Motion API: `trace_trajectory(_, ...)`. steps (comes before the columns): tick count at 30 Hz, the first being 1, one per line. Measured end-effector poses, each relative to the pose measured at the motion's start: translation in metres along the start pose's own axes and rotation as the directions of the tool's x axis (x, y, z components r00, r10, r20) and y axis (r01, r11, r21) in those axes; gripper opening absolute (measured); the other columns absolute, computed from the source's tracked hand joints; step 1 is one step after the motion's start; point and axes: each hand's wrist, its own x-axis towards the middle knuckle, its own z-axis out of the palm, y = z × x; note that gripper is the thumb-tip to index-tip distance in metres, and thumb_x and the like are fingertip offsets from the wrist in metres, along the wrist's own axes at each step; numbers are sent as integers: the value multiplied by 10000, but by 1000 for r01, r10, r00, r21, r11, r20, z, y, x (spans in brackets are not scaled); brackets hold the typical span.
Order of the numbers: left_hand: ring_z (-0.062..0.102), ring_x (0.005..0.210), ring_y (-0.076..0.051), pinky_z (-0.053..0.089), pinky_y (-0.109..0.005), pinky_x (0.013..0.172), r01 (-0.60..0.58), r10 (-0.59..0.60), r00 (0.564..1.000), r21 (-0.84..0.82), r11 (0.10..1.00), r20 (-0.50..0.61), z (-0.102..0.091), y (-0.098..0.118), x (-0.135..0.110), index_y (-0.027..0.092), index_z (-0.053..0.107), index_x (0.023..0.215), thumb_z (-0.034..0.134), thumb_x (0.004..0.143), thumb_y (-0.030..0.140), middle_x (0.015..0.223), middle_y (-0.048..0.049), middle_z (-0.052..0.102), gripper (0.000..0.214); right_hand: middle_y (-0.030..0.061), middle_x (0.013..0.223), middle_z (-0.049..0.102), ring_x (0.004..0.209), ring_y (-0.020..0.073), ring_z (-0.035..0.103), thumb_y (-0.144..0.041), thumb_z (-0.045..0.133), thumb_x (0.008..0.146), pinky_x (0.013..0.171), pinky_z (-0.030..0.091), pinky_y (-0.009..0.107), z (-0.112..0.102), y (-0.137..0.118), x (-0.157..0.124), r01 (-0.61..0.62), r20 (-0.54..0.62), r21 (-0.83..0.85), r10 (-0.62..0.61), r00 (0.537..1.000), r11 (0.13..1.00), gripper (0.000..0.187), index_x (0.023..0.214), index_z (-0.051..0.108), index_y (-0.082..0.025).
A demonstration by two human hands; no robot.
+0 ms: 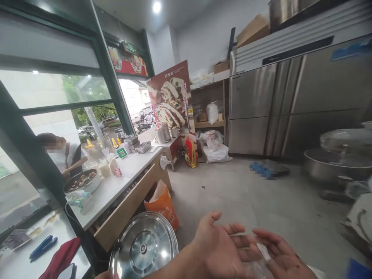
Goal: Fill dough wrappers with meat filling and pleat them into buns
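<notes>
My left hand (222, 246) is palm up at the lower middle, its thumb raised and its fingers stretched out to the right. Facing it, my right hand (283, 254) has its fingers pointing left, apart and slightly bent. A crumpled bit of clear plastic film (264, 252) shows between the fingers of both hands; I cannot make out whether either one grips it. Left of my forearm is a round steel lid (154, 236) with a central knob. Just behind that lid stands an orange bag (165, 207).
A white counter (128, 162) along the window bears a round pan (83, 181) of brown round food. Outside, a person (65, 155) stands by it. Steel refrigerators (252, 112) line the back right. A large mixer bowl (322, 166) is at the right, and a blue item (264, 169) lies on the floor.
</notes>
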Motion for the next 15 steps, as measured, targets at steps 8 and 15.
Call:
trace_trajectory(8,537,756,-215,280,-499,851,-381,357,919,-137,915,-168,-37,126,85,118,552,767,541,687,407,752,-59,575,299,53,812,605,720,200,572,-356,657,531,409,410,213,98,5,170,12,355,70,-36,934,997,383,863,543,-203)
trace_trajectory(15,482,576,-144,376,-303,662,-566,509,825,-346,749,-248,-97,254,175,115,542,740,540,688,306,645,-19,516,198,30,828,605,820,184,555,-388,675,542,665,477,231,177,41,320,108,360,68,-126,924,992,369,839,561,-200)
